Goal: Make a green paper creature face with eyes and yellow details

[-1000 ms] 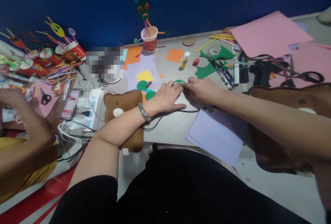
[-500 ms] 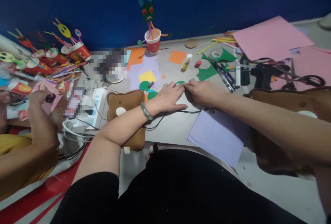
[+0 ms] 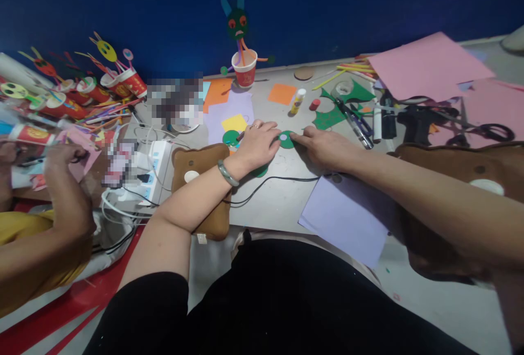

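Observation:
A green paper circle (image 3: 289,143) with a small pale lilac round piece on it lies on the table between my hands. My right hand (image 3: 325,146) has its index fingertip at the circle's right edge; the other fingers are curled and the thumb is hidden. To the left, my left hand (image 3: 258,146) rests palm down with fingers stretched out, beside the circle. Partly under that hand is another green paper piece (image 3: 261,171). A further green circle (image 3: 231,137) lies left of it, near a yellow paper (image 3: 234,122).
A glue stick (image 3: 298,101) stands behind the hands, its red cap (image 3: 315,105) nearby. Behind, a red cup (image 3: 244,71) bears a green paper figure. Scissors (image 3: 493,131) and a black glue gun (image 3: 417,117) lie right. A power strip (image 3: 158,166) and a co-worker's arm (image 3: 67,196) are left.
My left hand has drawn back leftward off the green circle, so its lilac piece now shows. My right hand stays at the circle's right edge.

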Motion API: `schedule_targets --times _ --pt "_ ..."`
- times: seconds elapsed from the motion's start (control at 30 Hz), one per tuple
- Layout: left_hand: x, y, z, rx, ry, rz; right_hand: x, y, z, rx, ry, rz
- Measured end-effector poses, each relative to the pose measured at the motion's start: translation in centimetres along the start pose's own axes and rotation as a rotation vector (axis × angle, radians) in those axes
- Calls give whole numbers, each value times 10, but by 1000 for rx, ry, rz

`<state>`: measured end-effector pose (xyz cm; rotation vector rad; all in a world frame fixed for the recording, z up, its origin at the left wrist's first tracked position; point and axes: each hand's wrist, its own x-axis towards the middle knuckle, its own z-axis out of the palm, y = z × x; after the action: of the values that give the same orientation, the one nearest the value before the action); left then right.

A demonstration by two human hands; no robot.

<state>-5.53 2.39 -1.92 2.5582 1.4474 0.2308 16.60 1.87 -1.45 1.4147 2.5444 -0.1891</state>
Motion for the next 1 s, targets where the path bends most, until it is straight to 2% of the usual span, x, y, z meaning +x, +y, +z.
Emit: schedule_targets --times 0.13,0.3,0.5,0.73,1.0 --pt "-4 7 0 56 -88 125 1 -7 -2 -95 -18 -40" --pt "-4 11 0 108 -170 152 0 -4 0 -64 -2 -63" --pt "-4 10 -1 84 -174 173 -3 -4 0 30 33 18" --pt "-3 9 -1 91 -190 209 0 -12 1 -60 -5 -34" --pt "-3 10 3 106 -175 208 -2 -9 7 -57 38 -49"
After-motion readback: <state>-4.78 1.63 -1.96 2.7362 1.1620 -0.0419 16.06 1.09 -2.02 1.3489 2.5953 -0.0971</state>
